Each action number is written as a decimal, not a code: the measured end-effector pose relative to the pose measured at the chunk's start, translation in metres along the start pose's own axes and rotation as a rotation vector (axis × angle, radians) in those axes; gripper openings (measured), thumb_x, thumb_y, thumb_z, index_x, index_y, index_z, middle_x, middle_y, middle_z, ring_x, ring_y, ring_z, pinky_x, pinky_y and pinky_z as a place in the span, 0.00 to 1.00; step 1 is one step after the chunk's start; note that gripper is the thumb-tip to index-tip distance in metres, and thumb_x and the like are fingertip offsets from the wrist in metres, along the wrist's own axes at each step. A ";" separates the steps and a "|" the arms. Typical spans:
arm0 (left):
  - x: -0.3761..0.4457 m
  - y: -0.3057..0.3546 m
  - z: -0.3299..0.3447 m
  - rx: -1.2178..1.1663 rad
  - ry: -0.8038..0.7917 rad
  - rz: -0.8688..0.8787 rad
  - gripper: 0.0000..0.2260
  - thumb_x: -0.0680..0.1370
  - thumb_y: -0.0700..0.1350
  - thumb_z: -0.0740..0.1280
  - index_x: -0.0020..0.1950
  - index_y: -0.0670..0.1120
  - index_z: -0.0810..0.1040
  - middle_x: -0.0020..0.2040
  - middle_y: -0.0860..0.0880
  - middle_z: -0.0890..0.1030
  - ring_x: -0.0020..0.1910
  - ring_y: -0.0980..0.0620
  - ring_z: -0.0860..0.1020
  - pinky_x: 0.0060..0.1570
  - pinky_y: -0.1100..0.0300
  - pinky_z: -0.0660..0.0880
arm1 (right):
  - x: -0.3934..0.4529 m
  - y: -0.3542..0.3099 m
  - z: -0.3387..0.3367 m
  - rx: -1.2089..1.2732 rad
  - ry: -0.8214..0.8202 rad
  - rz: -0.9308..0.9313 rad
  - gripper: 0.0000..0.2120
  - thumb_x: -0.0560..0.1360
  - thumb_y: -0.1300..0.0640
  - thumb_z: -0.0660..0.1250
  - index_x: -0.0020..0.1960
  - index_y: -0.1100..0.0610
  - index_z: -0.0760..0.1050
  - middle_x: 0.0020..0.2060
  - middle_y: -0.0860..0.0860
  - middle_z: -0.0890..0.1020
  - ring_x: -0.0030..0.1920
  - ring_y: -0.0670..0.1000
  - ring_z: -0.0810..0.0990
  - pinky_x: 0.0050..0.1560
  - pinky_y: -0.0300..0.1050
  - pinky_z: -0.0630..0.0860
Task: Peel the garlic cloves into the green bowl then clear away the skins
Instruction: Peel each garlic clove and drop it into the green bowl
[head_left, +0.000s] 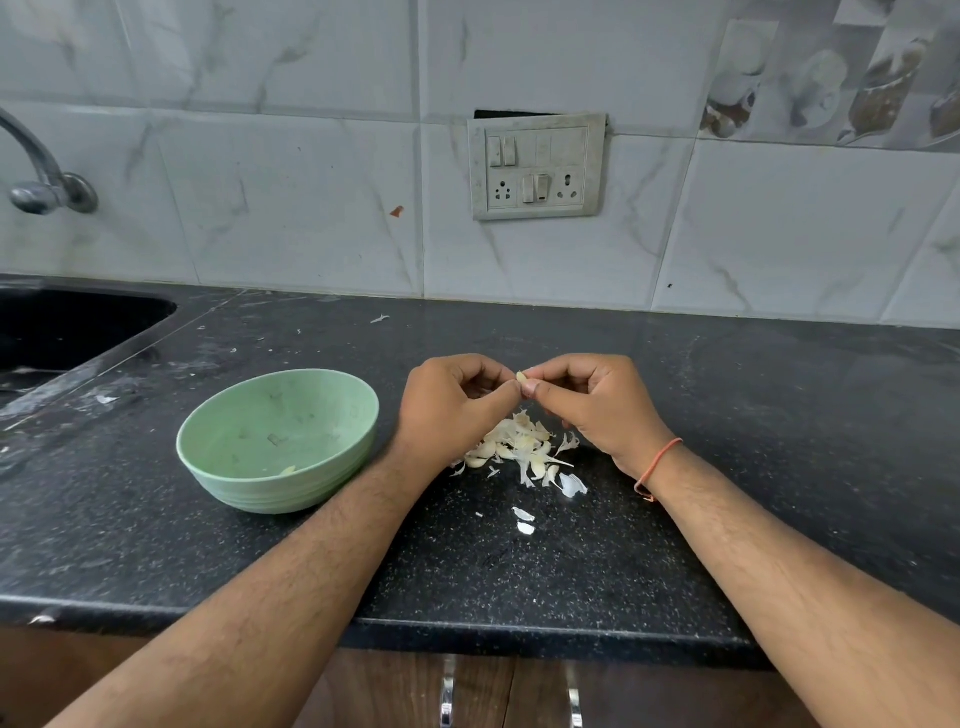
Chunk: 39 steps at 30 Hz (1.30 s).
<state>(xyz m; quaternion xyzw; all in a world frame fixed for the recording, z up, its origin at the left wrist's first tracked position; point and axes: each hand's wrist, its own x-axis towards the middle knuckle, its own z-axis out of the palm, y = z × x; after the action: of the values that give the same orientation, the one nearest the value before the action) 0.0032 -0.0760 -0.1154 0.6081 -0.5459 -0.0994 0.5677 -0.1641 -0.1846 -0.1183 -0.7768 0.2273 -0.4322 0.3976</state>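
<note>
Above the dark counter (519, 571), in the head view, I held one clove (522, 381) between both hands. My left hand (454, 410) had its fingers curled inward, thumb and forefinger pinching the clove's left side. My right hand (589, 400) was curled likewise, its fingertips meeting the clove from the right. Only a small pale sliver of the clove showed between the fingertips; how much skin remained on it I could not tell.

Hazards, as I judged them:
1. The clove was small and probably slick once bared. A hard pull on the skin could shoot it out of the pinch onto the counter or toward the sink (67, 332).
2. The bowl (280, 441) stood left of my left wrist, near it but apart. A careless sweep of the forearm could push it along the polished stone.
3. The pile (519, 449) below my hands mixed cloves with loose skins. Clearing skins in haste could carry off unpeeled cloves.
4. Stray skins (523, 521) were papery and light; a quick hand movement could scatter them.

Materials: the bowl was matte pale green with a ribbed outer wall, round and shallow, and one pale piece lay at its near inner edge. The counter was speckled black stone, glossy, with dusty smears near the sink. The skins were thin, white, curled flakes; the cloves were cream, tapered and smooth.
</note>
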 end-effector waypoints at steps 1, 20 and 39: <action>0.000 0.000 0.000 -0.010 -0.001 -0.002 0.03 0.76 0.44 0.78 0.42 0.50 0.88 0.31 0.61 0.82 0.29 0.66 0.77 0.32 0.73 0.70 | 0.000 0.000 -0.001 -0.043 -0.001 -0.030 0.04 0.76 0.60 0.79 0.51 0.56 0.89 0.40 0.45 0.89 0.38 0.42 0.85 0.39 0.36 0.78; 0.002 -0.003 0.001 -0.215 -0.064 -0.090 0.05 0.75 0.41 0.77 0.40 0.46 0.86 0.35 0.48 0.85 0.32 0.58 0.75 0.33 0.63 0.72 | -0.006 -0.003 0.002 0.126 -0.053 0.032 0.04 0.76 0.62 0.78 0.51 0.57 0.89 0.36 0.56 0.87 0.33 0.52 0.80 0.33 0.43 0.76; 0.004 -0.005 0.000 -0.252 -0.071 -0.136 0.08 0.70 0.51 0.73 0.42 0.48 0.86 0.42 0.40 0.85 0.39 0.51 0.79 0.45 0.42 0.82 | -0.003 -0.005 0.005 0.338 -0.109 0.215 0.07 0.77 0.59 0.77 0.55 0.57 0.88 0.42 0.57 0.87 0.36 0.52 0.79 0.33 0.43 0.74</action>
<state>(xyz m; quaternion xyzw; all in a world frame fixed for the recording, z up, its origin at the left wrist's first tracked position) 0.0075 -0.0801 -0.1172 0.5638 -0.5064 -0.2266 0.6119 -0.1609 -0.1777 -0.1170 -0.6926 0.2112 -0.3766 0.5778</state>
